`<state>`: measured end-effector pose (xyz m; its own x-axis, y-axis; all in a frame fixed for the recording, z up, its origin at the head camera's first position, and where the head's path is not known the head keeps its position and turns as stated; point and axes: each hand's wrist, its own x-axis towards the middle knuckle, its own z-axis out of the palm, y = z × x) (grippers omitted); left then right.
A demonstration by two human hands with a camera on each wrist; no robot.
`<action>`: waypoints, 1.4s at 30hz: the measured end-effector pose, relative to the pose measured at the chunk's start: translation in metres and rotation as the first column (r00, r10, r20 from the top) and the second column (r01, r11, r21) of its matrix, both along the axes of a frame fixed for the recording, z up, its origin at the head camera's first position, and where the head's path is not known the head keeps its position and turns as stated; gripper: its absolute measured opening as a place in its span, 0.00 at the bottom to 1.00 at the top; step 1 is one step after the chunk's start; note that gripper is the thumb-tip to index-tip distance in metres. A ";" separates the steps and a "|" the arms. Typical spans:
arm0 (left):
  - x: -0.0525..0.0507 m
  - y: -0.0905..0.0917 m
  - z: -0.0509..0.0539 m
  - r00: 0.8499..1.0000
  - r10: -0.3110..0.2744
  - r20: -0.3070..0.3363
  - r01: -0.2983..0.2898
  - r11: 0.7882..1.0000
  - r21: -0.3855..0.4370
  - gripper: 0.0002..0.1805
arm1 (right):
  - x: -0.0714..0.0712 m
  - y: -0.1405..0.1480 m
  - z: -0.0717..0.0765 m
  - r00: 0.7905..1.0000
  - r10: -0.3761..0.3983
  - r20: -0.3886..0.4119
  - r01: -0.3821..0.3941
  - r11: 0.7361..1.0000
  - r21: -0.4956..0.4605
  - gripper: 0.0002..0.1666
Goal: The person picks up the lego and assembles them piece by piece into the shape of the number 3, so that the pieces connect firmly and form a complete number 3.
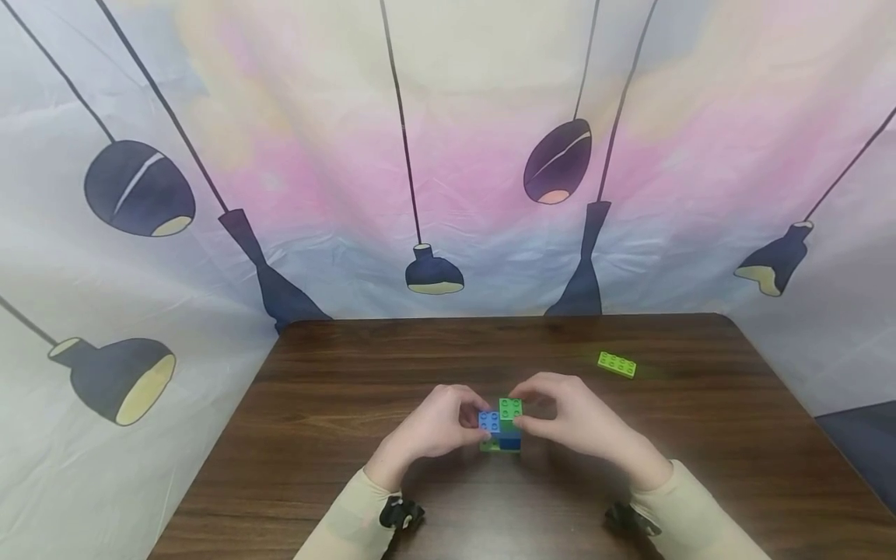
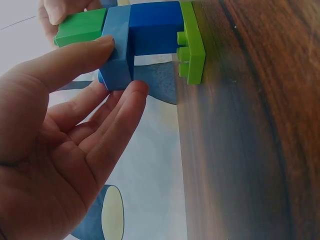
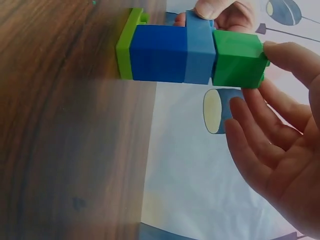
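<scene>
A small stack of toy bricks stands on the table. Its base is a lime plate (image 3: pixel 125 55), with a dark blue brick (image 3: pixel 158 54) on the plate's right part. Across that lies a light blue brick (image 2: pixel 118 50), which reaches out to the left over the plate. The green brick (image 1: pixel 510 407) is on top at the right. My left hand (image 1: pixel 437 424) pinches the light blue brick's left end between thumb and fingers. With thumb and fingertips my right hand (image 1: pixel 577 416) holds the green brick; its other fingers spread below in the right wrist view.
A separate lime plate (image 1: pixel 617 365) with studs lies farther back on the right of the brown wooden table (image 1: pixel 350 365). Behind the table hangs a cloth backdrop (image 1: pixel 315 155) printed with dark lamps.
</scene>
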<state>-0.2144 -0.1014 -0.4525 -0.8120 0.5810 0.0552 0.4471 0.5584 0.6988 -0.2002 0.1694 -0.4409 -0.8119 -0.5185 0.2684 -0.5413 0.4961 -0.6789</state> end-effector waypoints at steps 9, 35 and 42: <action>-0.002 0.000 0.002 1.000 -0.001 -0.007 0.001 1.000 0.004 0.14 | 0.002 -0.004 0.003 0.997 -0.076 0.020 0.076 0.997 0.019 0.16; -0.003 0.002 0.001 1.000 0.016 0.014 -0.016 1.000 -0.001 0.15 | 0.009 -0.009 0.012 0.988 -0.152 0.040 0.149 0.986 0.073 0.15; 0.000 0.000 -0.001 1.000 0.021 0.015 -0.021 1.000 0.002 0.15 | 0.008 -0.009 0.008 0.988 -0.135 0.068 0.132 0.990 0.059 0.15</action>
<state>-0.2147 -0.1013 -0.4540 -0.8246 0.5640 0.0440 0.4248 0.5660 0.7066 -0.1924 0.1605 -0.4325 -0.8909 -0.4163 0.1819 -0.4189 0.5977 -0.6836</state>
